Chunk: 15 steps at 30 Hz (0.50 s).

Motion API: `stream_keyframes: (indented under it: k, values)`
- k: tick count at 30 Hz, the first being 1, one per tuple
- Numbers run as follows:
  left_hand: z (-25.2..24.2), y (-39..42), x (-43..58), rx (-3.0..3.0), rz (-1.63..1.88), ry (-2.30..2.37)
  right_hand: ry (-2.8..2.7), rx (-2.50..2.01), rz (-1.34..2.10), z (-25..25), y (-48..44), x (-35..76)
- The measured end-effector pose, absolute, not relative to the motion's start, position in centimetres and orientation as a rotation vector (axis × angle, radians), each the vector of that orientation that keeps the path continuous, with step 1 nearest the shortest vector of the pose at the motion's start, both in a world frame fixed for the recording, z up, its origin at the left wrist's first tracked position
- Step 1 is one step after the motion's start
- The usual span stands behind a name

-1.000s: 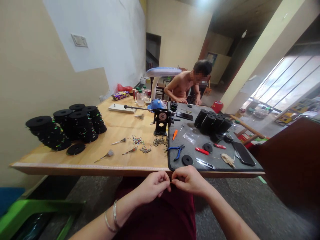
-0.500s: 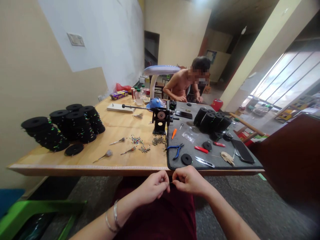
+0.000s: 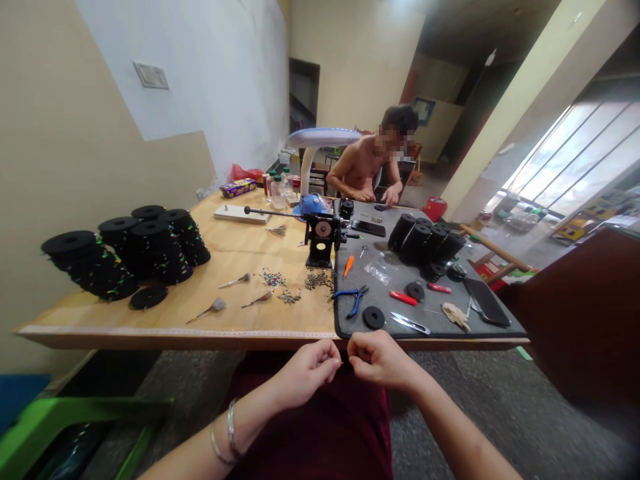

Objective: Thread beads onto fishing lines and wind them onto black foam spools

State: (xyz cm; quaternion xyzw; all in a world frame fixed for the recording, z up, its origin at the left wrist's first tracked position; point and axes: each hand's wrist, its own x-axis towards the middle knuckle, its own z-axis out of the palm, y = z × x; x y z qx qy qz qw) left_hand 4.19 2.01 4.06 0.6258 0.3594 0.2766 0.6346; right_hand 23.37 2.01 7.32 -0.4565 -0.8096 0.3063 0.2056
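My left hand (image 3: 315,371) is closed in a pinch just below the table's front edge, over my lap. A tiny bit shows at its fingertips, too small to name. Close beside it, a narrow gap away, my right hand (image 3: 379,360) is curled with thumb and finger together; whatever it may hold is hidden. Above the right hand, on the grey mat (image 3: 370,280), lie a black foam ring (image 3: 373,318), thread snips (image 3: 410,323) and blue-handled pliers (image 3: 354,300). Small metal pieces (image 3: 317,280) and coloured beads (image 3: 273,279) are heaped on the wood to the left.
Stacks of black foam spools (image 3: 160,250) stand on the left, more spools (image 3: 425,240) on the mat. A black hand-cranked device (image 3: 320,237) and a lamp (image 3: 310,153) occupy the middle. Across the table sits another person (image 3: 365,167). A green stool (image 3: 90,417) is lower left.
My hands have drawn slightly apart, the right shifting a little to the right. The dark bit between the fingertips no longer shows. The other person's hand has reached to a ring on the mat.
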Motion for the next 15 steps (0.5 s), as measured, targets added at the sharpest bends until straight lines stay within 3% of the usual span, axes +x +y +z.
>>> stream_keyframes:
  k: [15]
  values:
    - [4.42, 1.87, 4.76, 1.340, 0.606, 0.820, -2.304, -1.288, 0.763, 7.03, 1.94, 22.86]
